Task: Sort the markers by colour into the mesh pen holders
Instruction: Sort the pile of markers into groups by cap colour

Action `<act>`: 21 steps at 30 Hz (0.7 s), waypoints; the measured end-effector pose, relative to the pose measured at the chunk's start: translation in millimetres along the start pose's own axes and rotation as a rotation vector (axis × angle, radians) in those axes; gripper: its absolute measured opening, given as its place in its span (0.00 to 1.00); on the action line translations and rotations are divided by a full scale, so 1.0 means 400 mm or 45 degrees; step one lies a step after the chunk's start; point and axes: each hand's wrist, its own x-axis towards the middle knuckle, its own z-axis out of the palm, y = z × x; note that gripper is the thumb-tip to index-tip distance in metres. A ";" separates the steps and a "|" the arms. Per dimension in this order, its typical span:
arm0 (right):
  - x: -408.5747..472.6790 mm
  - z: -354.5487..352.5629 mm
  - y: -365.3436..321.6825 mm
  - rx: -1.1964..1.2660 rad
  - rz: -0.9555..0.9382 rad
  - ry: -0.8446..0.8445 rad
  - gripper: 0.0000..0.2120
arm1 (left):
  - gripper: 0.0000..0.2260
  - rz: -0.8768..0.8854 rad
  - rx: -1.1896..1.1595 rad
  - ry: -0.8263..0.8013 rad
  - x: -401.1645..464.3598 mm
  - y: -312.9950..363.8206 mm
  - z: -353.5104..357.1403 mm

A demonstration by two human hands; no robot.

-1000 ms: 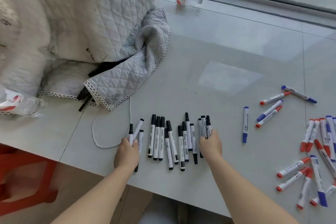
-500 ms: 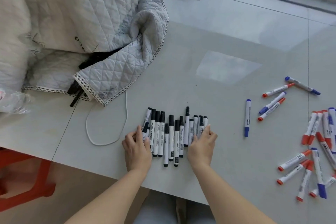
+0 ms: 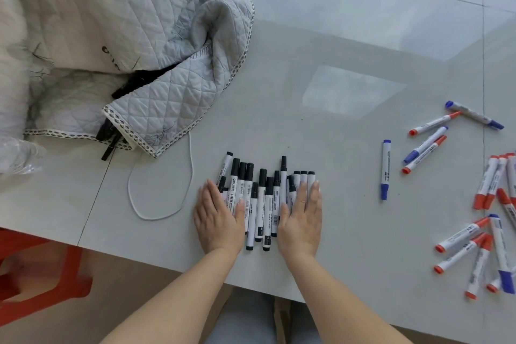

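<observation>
Here, left hand: the left hand (image 3: 219,220) lies flat and open, palm down, fingers together, pressed against the left side of the black markers (image 3: 262,201); it grips nothing.
Right hand: the right hand (image 3: 303,218) is likewise flat and open, palm down, resting over the right edge of the same black markers, clasping none.
Black markers: bunched side by side between the two hands, caps pointing away from the person, lying on the table (image 3: 335,70) near its front edge.
Lone blue marker: a single blue-capped marker (image 3: 385,170) lies alone, well to the right of the black markers.
Red and blue markers: a loose scatter of red and blue markers (image 3: 485,204) lies farther right of the black markers, by the picture's right edge.
Cord: a thin white cord (image 3: 160,190) loops on the table just left of the black markers.
Quilt: a grey quilted cover (image 3: 156,36) is heaped behind and left of the black markers.
Surface: pale grey and glossy, with a seam line running left of the black markers.
Room: a red stool (image 3: 36,282) stands below the table's front edge, left of the black markers.
</observation>
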 end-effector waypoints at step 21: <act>0.015 -0.064 0.003 0.193 0.147 -0.014 0.30 | 0.29 0.085 0.022 0.021 0.000 0.029 -0.076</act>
